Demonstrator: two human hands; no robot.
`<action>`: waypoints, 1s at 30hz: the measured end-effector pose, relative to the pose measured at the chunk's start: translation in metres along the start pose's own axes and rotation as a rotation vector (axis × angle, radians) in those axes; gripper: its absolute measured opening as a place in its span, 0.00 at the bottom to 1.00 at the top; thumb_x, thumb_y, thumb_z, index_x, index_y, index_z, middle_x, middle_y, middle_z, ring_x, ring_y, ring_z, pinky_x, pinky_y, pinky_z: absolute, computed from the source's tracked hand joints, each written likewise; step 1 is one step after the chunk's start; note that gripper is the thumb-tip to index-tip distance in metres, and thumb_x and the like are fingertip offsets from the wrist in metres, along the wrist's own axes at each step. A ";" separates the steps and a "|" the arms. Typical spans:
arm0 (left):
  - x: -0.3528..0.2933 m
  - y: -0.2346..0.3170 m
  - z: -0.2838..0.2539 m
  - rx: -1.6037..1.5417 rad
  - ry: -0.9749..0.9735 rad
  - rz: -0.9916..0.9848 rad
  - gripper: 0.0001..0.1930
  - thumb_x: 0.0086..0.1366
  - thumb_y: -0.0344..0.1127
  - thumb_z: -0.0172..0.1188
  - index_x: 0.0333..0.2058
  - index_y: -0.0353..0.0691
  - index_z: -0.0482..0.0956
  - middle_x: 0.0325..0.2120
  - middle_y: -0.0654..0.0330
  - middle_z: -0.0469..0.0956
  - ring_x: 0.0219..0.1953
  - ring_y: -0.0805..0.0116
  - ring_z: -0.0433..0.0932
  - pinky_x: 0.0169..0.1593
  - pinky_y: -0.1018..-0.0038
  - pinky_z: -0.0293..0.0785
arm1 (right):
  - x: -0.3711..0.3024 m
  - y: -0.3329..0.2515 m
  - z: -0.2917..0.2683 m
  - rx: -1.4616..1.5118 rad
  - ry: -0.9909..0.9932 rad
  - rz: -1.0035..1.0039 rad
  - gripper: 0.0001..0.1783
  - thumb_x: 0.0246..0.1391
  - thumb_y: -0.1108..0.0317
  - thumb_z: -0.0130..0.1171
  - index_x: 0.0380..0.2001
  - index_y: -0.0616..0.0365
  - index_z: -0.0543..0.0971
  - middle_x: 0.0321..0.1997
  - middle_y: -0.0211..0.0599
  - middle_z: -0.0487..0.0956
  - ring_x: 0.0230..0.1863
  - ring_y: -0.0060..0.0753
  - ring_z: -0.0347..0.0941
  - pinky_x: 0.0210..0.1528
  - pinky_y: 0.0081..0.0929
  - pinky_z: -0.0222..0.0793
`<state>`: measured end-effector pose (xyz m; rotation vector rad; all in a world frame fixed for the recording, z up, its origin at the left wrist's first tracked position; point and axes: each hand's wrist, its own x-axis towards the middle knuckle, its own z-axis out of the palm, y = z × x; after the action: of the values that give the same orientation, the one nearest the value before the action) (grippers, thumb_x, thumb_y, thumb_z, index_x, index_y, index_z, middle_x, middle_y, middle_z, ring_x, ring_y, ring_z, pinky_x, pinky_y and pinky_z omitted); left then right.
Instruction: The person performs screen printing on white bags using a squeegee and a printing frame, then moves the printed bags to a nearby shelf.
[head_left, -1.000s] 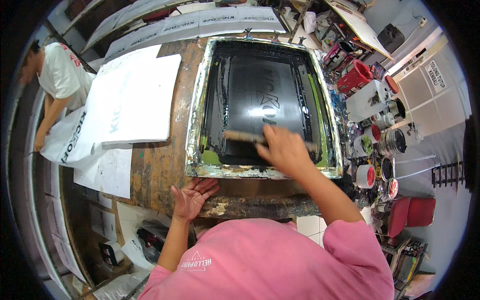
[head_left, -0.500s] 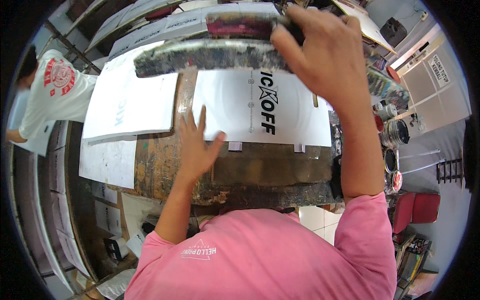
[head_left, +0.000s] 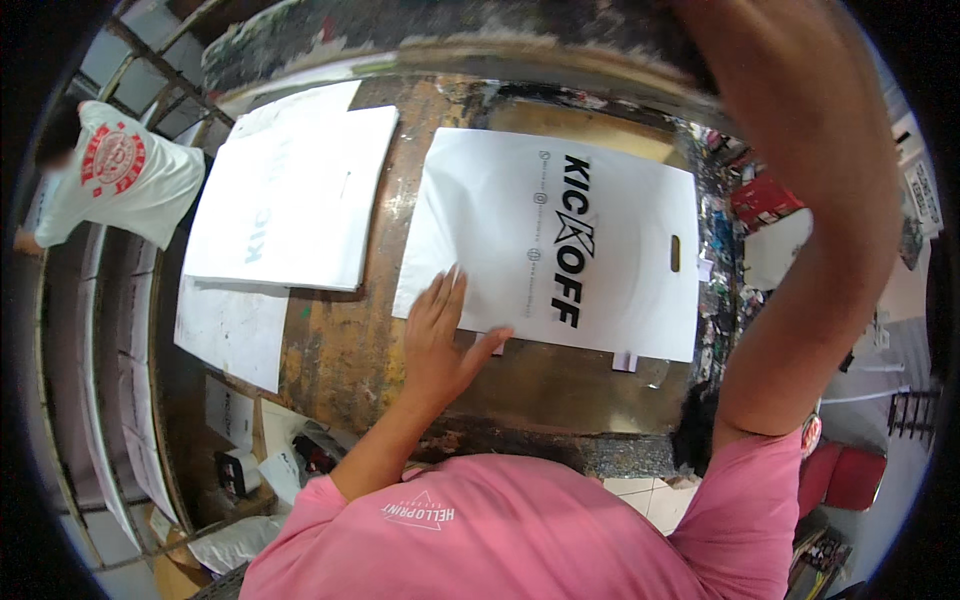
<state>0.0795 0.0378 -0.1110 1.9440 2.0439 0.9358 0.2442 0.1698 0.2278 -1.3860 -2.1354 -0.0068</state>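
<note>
A white plastic bag (head_left: 480,200) with a die-cut handle hole lies flat on the stained work table (head_left: 330,345). Bold black lettering runs across it, beside a column of fine print. My left hand (head_left: 435,335) rests at the bag's near left corner, fingers extended over its edge and thumb apart, gripping nothing. Above the bag is a raised, ink-smeared printing frame (head_left: 480,35), stretching across the top of the view. My right forearm (head_left: 805,200) reaches up to the frame's right side; the hand itself is beyond the picture's edge.
Left of the bag sits a stack of white bags (head_left: 310,200) over a white sheet (head_left: 235,330). Small tabs (head_left: 625,361) stick out along the bag's near edge. At far left a person in a white shirt (head_left: 150,175) stands by racks (head_left: 145,400). A red chair (head_left: 850,475) is at right.
The frame has swung up and toward me, uncovering the whole bag. My right hand has risen out of view with it. My left hand has moved onto the bag's near left corner.
</note>
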 end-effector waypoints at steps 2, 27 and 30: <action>0.040 0.030 -0.022 -0.153 0.196 0.009 0.30 0.60 0.41 0.71 0.56 0.29 0.75 0.53 0.43 0.78 0.49 0.49 0.81 0.49 0.62 0.77 | 0.007 0.017 0.006 -0.001 0.024 -0.079 0.22 0.55 0.54 0.49 0.24 0.64 0.78 0.17 0.46 0.73 0.21 0.39 0.71 0.26 0.35 0.66; -0.100 -0.314 -0.268 -0.020 0.624 -0.549 0.32 0.55 0.24 0.59 0.62 0.31 0.71 0.52 0.47 0.78 0.48 0.64 0.78 0.51 0.71 0.75 | -0.035 0.014 0.035 -0.094 0.200 -0.302 0.19 0.56 0.57 0.46 0.28 0.62 0.76 0.19 0.33 0.76 0.18 0.25 0.67 0.21 0.29 0.66; -0.098 -0.339 -0.274 0.595 0.524 -0.577 0.36 0.58 0.37 0.67 0.64 0.31 0.68 0.58 0.43 0.74 0.58 0.53 0.75 0.63 0.62 0.67 | -0.037 0.023 0.023 -0.106 0.038 -0.205 0.18 0.58 0.56 0.45 0.31 0.61 0.74 0.21 0.33 0.76 0.19 0.25 0.65 0.22 0.26 0.66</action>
<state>-0.3362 -0.1271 -0.1067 1.1917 3.2339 0.7990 0.2634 0.1565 0.1845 -1.2076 -2.2639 -0.2275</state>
